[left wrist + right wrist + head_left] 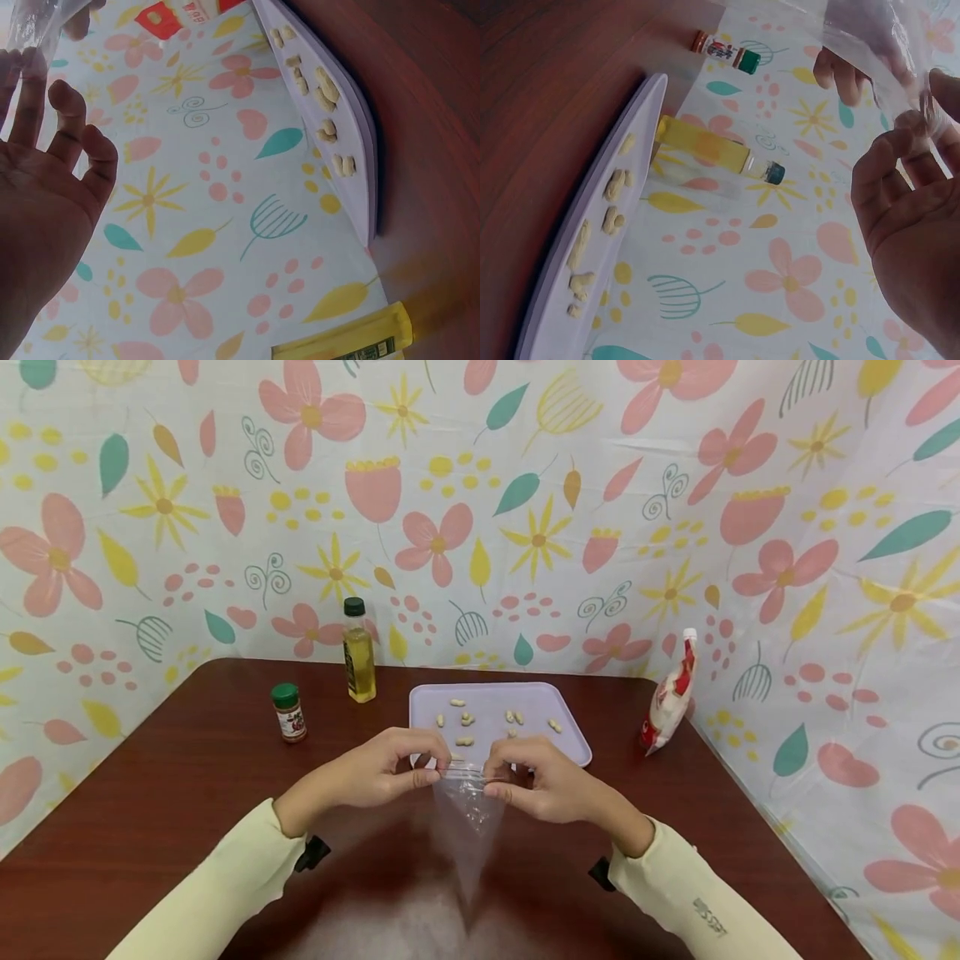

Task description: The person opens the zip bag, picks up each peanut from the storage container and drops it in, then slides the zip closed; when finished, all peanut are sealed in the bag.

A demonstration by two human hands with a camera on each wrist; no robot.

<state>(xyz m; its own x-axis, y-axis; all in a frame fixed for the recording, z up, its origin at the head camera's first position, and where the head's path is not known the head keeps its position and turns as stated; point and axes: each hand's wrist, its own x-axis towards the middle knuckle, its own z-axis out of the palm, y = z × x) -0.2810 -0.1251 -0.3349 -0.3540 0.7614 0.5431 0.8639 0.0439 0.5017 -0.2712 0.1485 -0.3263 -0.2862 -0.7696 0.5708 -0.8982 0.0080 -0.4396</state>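
Observation:
A clear plastic zip bag point(471, 827) hangs between both hands, its top edge upward and its lower part tapering down over the table. My left hand point(386, 768) pinches one end of the top edge between thumb and fingers. The other end is pinched by my right hand point(551, 781). In the right wrist view the bag point(862, 52) stretches from the right hand point(915, 217) toward the fingers of the other. Just beyond the hands lies a pale purple tray point(491, 697) with several peanuts in shells point(467, 718) scattered on it.
On the brown table point(225, 760), a green-capped spice jar point(289, 714) and a bottle of yellow oil point(359, 652) stand at the left. A red and white squeeze pouch point(669, 697) stands near the right edge. A flower-patterned cloth point(465, 527) hangs behind.

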